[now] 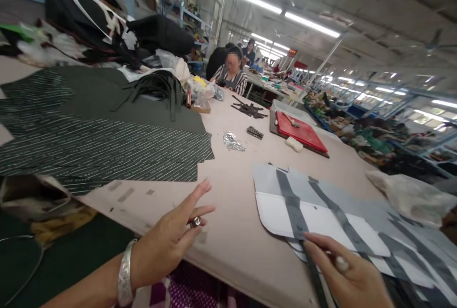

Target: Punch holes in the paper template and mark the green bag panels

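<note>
My left hand [167, 232] hovers over the near table edge, forefinger stretched out. A small, shiny metal-ended piece [195, 222] shows among its curled fingers; its kind is unclear. My right hand [344, 270] pinches a dark grey strap [313, 270] at the lower right. Within that hand a pale rounded tip [342, 264] sticks out, the rest hidden by the fingers. The strap runs from a grey-and-white flat panel [274, 213] with rounded corners. Similar panels with dark straps [416, 246] overlap to its right.
Dark striped fabric [143, 151] covers the table's left. Beyond the panels lie loose silvery bits [233, 141], a small dark metal block [254, 132], a red board [300, 132] and a white lump [294, 144]. Dark strips [160, 86] are heaped further back. A person [232, 74] sits opposite.
</note>
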Tool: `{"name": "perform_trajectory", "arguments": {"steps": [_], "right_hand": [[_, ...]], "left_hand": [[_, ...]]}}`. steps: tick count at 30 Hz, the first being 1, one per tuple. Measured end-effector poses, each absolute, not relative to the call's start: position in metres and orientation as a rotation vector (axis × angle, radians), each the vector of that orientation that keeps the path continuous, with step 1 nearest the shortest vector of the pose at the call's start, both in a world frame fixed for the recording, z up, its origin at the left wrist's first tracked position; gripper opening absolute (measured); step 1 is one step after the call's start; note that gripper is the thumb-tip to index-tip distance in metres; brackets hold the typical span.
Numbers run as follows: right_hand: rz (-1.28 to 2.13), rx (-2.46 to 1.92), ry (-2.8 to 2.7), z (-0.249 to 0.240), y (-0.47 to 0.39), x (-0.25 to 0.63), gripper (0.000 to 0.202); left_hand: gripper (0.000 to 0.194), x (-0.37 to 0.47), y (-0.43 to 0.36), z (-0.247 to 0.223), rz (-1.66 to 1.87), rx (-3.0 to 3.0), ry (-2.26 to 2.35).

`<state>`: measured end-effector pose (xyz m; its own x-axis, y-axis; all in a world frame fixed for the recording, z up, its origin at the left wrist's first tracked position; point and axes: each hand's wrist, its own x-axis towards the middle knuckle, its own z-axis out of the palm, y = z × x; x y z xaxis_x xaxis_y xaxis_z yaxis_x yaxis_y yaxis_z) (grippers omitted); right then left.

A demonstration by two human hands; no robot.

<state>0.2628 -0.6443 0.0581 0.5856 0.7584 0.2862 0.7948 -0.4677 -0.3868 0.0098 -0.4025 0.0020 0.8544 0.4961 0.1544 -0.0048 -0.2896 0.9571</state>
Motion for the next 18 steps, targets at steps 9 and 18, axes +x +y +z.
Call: {"name": "perform_trajectory", "arguments": {"steps": [9,18], "right_hand": [[0.308,-1.639,-1.795,0.016,-0.499,0.147,0.029],[0.468,-1.716,-1.81,0.014,-0.477,0.141,0.024]], "left_hand": [[0.098,0.008,-0.391,-0.006,0.42,2.021,0.279],[0.097,0.006,-0.377,-0.009,0.375,2.083,0.316]]}}
